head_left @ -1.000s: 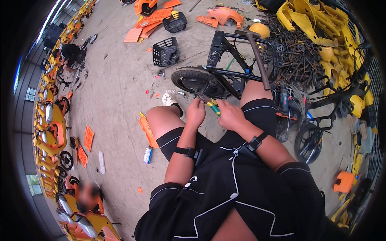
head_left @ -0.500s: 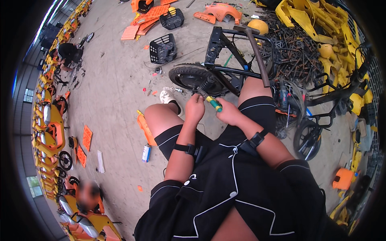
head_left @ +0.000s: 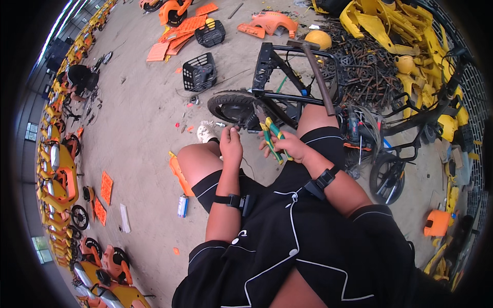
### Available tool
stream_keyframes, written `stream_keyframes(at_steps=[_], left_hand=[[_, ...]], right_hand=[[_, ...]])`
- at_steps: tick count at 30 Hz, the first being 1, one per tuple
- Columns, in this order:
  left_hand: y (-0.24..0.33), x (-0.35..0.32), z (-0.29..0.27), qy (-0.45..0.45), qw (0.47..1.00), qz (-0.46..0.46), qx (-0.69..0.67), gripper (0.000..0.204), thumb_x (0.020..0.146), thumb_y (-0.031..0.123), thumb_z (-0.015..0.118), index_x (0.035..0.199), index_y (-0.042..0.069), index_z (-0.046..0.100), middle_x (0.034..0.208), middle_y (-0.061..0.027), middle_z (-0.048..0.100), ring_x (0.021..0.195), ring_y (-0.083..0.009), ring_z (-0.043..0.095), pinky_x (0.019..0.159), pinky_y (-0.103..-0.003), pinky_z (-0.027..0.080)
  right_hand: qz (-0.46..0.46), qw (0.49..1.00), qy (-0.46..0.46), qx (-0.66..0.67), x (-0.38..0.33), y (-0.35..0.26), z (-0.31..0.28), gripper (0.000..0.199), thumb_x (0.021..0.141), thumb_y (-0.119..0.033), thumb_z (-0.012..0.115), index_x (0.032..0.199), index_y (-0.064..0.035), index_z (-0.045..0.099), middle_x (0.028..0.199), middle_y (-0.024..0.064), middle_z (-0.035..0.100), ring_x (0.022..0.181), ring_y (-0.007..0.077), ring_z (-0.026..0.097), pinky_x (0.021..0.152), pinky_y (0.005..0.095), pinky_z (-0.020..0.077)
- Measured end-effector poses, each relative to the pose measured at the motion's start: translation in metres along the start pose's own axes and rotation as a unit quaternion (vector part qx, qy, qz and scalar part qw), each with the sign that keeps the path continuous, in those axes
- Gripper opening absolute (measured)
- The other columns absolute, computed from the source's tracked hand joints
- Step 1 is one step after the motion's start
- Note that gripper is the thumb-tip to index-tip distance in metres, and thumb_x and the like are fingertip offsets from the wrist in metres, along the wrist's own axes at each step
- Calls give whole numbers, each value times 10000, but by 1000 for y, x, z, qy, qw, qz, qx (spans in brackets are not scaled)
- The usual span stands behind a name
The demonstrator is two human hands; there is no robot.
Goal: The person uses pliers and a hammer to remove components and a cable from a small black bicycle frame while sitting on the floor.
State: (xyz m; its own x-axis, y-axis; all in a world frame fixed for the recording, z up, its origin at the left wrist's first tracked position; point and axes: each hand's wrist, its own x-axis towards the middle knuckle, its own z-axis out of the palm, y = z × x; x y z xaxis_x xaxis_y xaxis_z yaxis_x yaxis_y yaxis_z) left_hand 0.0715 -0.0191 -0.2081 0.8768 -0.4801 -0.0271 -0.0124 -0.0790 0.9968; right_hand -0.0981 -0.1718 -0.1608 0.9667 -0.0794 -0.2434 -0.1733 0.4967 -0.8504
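Note:
In front of me a black scooter frame (head_left: pixel 281 72) lies with its knobbly-tyred wheel (head_left: pixel 226 108) toward my left. My right hand (head_left: pixel 294 148) grips a pair of pliers (head_left: pixel 272 137) with green and yellow handles. The handles are spread, and the metal jaws point up toward the wheel hub. Beside them, my left hand (head_left: pixel 231 146) is closed, thumb and fingers pinched just below the wheel. Whatever its fingertips hold is too small and dark to name.
A rusty hammer (head_left: pixel 319 77) rests across the frame near my right knee. Black baskets (head_left: pixel 199 72), orange panels (head_left: pixel 177 36) and a spray can (head_left: pixel 183 205) lie on the concrete. Metal scrap (head_left: pixel 367 72) and yellow body parts (head_left: pixel 380 25) are heaped at far right; scooters (head_left: pixel 61 174) line the left.
The pliers have swung upright and their handles have spread apart in my right hand. My left hand has drawn away from them to the left. The whole view has shifted slightly.

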Motion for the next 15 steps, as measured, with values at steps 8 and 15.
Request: stream_keyframes(at_steps=[8,15], left_hand=[[3,3,13,27,993,56,99,256,1067,216,509,1083,8,658,728,1,548,657,-79,486,600,-260,409],[17,0,13,8,998,30,61,220,1051,191,541,1066,4,657,877,-99,695,818,-163,634,759,-323,503]], right_hand=[[59,995,-59,53,-24,-71,27,693,811,-39,490,1490,37,378,1284,274,611,1039,369,716,592,266,562],[44,989,-112,84,-31,-133,36,920,737,30,566,1580,54,197,1481,306,460,1391,435,482,1052,535,487]])
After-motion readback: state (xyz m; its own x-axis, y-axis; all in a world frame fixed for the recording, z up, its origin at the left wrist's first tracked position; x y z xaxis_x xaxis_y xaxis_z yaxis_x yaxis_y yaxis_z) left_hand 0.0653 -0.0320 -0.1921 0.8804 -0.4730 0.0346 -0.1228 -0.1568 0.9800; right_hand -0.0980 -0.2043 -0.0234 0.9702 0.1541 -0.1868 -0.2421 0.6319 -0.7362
